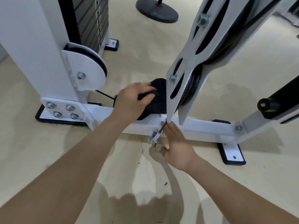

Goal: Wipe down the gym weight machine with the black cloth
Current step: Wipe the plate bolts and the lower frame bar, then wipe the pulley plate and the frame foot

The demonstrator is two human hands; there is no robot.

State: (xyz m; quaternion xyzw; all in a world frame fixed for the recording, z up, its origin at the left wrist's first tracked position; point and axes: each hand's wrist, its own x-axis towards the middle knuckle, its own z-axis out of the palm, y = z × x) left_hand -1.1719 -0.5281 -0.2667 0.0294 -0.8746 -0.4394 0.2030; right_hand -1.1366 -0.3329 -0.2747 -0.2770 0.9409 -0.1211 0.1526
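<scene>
L hand (132, 101) gripping black cloth (157, 101) on machine base bar (202, 126); R hand (177, 146) relaxed, fingers straight

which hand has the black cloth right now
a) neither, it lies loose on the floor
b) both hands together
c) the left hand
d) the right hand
c: the left hand has its fingers curled over the black cloth, pressing it on the white base bar of the machine, while the right hand sits by the cable clip with no cloth in it.
</scene>
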